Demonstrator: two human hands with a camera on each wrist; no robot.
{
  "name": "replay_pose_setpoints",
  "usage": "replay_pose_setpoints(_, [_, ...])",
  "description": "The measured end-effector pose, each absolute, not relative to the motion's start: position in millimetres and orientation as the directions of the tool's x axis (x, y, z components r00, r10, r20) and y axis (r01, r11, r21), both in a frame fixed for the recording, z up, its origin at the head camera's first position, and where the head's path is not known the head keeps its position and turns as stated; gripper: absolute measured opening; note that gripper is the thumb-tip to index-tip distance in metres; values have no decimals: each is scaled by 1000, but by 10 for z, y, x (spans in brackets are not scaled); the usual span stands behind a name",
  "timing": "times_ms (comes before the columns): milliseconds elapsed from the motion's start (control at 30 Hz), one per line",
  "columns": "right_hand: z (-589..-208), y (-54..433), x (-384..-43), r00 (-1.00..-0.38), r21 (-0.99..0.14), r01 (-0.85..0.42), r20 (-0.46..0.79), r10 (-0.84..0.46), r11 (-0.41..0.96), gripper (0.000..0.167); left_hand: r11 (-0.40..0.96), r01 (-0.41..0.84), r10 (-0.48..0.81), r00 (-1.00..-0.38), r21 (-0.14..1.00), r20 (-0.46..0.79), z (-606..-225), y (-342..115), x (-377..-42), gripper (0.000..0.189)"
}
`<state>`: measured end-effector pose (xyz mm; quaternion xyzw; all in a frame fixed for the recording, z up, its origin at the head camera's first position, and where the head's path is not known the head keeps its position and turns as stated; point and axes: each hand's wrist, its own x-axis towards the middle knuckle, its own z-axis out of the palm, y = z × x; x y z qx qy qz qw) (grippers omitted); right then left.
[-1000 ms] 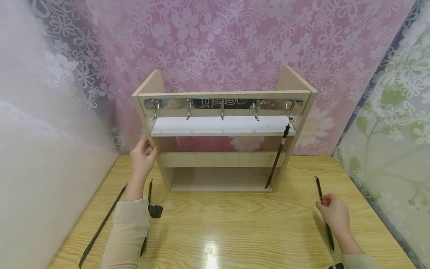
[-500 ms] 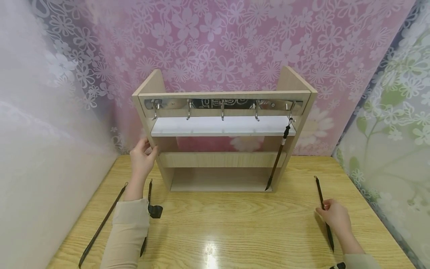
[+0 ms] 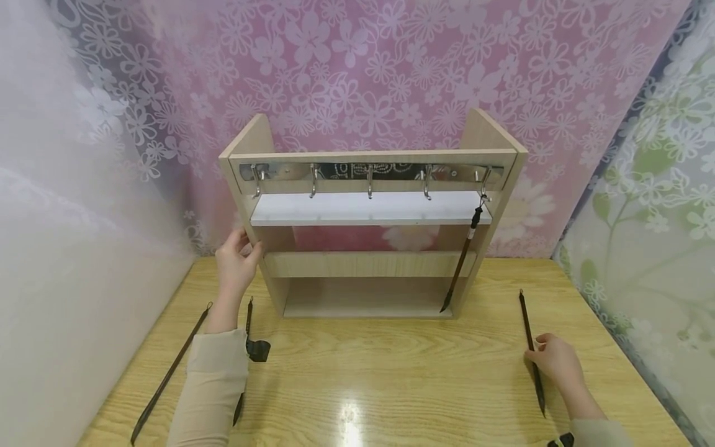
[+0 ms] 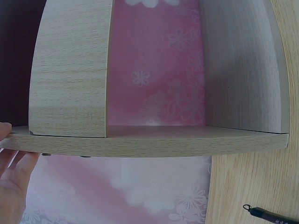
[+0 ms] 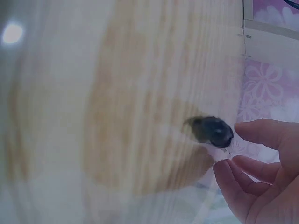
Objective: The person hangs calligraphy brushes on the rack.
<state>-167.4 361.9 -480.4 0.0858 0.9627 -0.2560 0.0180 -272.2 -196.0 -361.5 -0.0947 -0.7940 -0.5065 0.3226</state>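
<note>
A light wooden rack (image 3: 368, 265) stands at the back of the table, with a metal hook strip (image 3: 287, 172) across its top. My left hand (image 3: 234, 261) grips the front edge of the rack's left side panel (image 4: 154, 145), thumb on one face and fingers on the other. At the right, my right hand (image 3: 558, 366) pinches a dark writing brush (image 3: 527, 320) about its middle. In the right wrist view the brush (image 5: 212, 130) shows end-on between thumb and fingers. Another writing brush (image 3: 462, 261) hangs by its loop from the rightmost hook, tip down.
On the table's left lie two more brushes: a long one (image 3: 173, 367) near the wall and another (image 3: 249, 316) partly hidden by the left sleeve (image 3: 212, 385). A white shelf board (image 3: 368, 209) crosses the rack behind the hooks. Flowered cloth (image 3: 357, 74) covers the back wall.
My right hand has slid slightly down along the brush, and the brush has shifted a little left with its tip swung inward. The left hand stays on the rack.
</note>
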Motion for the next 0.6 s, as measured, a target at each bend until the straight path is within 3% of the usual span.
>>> replay_pose_setpoints(600, [-4807, 3578, -1727, -986, -449, 157, -113, 118, 880, 45, 469, 495, -167, -763, 731, 624, -3588, -1958, -2717, 30])
